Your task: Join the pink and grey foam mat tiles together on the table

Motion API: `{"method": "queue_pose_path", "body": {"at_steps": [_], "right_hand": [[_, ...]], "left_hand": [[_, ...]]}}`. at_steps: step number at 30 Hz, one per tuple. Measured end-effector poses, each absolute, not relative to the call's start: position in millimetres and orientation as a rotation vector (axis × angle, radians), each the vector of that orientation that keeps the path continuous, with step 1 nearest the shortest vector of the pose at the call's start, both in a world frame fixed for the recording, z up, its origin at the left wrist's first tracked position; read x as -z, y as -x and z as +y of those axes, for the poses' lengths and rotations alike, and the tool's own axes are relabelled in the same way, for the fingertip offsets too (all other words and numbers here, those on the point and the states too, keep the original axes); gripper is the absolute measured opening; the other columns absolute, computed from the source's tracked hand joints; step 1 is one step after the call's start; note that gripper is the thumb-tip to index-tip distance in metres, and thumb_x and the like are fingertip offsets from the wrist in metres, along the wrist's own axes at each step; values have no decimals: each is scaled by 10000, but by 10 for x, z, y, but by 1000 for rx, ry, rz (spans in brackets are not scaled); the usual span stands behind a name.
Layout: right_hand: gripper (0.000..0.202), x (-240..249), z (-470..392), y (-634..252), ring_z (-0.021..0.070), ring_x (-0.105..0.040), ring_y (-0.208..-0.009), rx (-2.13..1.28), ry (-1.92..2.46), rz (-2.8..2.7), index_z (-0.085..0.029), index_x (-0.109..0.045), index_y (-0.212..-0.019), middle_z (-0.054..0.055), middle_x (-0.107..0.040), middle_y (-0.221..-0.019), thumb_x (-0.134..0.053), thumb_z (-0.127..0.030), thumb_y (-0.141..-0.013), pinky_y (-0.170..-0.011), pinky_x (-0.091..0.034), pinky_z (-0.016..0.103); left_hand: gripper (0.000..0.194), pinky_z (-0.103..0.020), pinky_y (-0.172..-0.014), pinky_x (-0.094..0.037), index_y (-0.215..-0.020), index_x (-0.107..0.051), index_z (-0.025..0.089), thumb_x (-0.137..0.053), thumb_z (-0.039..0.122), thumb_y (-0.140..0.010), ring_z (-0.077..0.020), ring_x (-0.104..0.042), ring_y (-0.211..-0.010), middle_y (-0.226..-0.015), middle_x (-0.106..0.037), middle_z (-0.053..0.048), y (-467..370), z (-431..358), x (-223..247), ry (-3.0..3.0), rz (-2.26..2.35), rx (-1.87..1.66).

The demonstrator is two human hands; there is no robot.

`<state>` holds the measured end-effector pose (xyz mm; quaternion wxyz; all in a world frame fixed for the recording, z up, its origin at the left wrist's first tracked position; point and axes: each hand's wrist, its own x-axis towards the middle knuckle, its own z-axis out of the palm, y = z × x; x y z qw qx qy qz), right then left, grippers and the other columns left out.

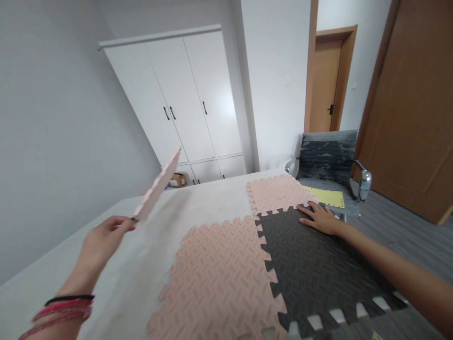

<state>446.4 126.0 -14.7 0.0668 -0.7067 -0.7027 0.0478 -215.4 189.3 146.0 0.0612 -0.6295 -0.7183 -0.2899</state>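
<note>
My left hand (109,238) pinches the lower corner of a pink foam mat tile (159,185), which is held up on edge above the table's left side. My right hand (320,218) lies with spread fingers on the far right part of a dark grey foam mat tile (311,264). Along its left side that grey tile meets a pink tile (219,274) with a raised pattern. Beyond the grey tile lies another pink tile (278,192), its near edge against the grey one. Toothed edges show on all of these tiles.
The tiles lie on a white table (141,278). Past its right far corner stands an office chair (329,156) with a yellow perforated sheet (327,196) on its seat. A cardboard box (178,180) sits beyond the far edge, before a white wardrobe (177,94).
</note>
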Motion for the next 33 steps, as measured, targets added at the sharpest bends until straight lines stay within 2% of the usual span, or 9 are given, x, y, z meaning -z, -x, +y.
{"method": "queue_pose_path", "body": {"at_steps": [5,7,10,13,18,24,28,31,33], "right_hand": [[743,106,1254,-4445,348,-181,-1405,-155,2141,-2122,-408,-253,-1445,138,-268,-1515,-215,-783,-805,-1055,-229,611],[740,85,1249,-4438,354,-185,-1403,-164,2137,-2122,-410,-260,-1442,135,-273,-1514,-222,-783,-804,-1050,-232,621],[744,65,1242,-4429,360,-193,-1399,-174,2125,-2123,-403,-272,-1440,135,-273,-1514,-226,-783,-803,-1048,-236,624],[747,65,1243,-4428,353,-191,-1402,-177,2123,-2130,-396,-259,-1447,149,-257,-1517,-210,-779,-808,-1049,-237,622],[744,83,1253,-4430,353,-207,-1397,-160,2131,-2122,-399,-264,-1445,145,-263,-1513,-215,-779,-807,-1052,-238,615],[735,81,1262,-4414,349,-227,-1391,-151,2127,-2133,-398,-289,-1438,140,-287,-1501,-231,-775,-809,-1045,-257,610],[736,71,1263,-4436,347,-245,-1384,-141,2116,-2140,-375,-332,-1428,157,-293,-1494,-274,-767,-808,-1038,-289,580],[712,10,1341,-4413,340,-312,-1354,-136,2109,-2142,-322,-422,-1391,168,-360,-1453,-372,-725,-806,-1039,-309,545],[590,-80,1463,-4296,329,-365,-1322,-99,2074,-2144,-272,-554,-1281,158,-416,-1417,-458,-624,-818,-1050,-309,510]], "left_hand": [[337,-239,-773,-461,-891,-555,230,-451,519,-752,-158,-631,-885,-1005,-679,-2,1353,2268,-1021,2420,-1993,932],[304,-249,-783,-475,-871,-549,228,-459,488,-742,-168,-637,-895,-973,-681,-7,1177,2402,-802,2599,-1921,886],[206,-273,-764,-487,-772,-567,222,-501,394,-678,-193,-652,-829,-806,-687,-1,1070,2548,-520,2758,-1876,763],[191,-281,-781,-490,-772,-588,224,-485,345,-667,-202,-661,-851,-814,-697,-4,1107,2629,-334,2798,-1890,716],[314,-267,-849,-478,-924,-614,228,-453,323,-672,-195,-643,-985,-991,-701,-14,1265,2691,-213,2778,-1917,749],[378,-267,-745,-493,-1013,-594,206,-414,314,-699,-174,-652,-798,-918,-696,-19,1359,2702,-109,2702,-1990,818],[410,-279,-768,-499,-1071,-584,184,-426,373,-744,-182,-648,-842,-975,-689,-42,1426,2678,-52,2711,-1971,881],[437,-306,-856,-489,-1097,-593,189,-448,429,-762,-205,-634,-955,-1053,-683,-52,1476,2656,-57,2758,-1912,902],[441,-327,-929,-462,-1094,-606,193,-467,440,-756,-220,-612,-1027,-1091,-678,-53,1489,2639,-76,2782,-1867,905]]}}
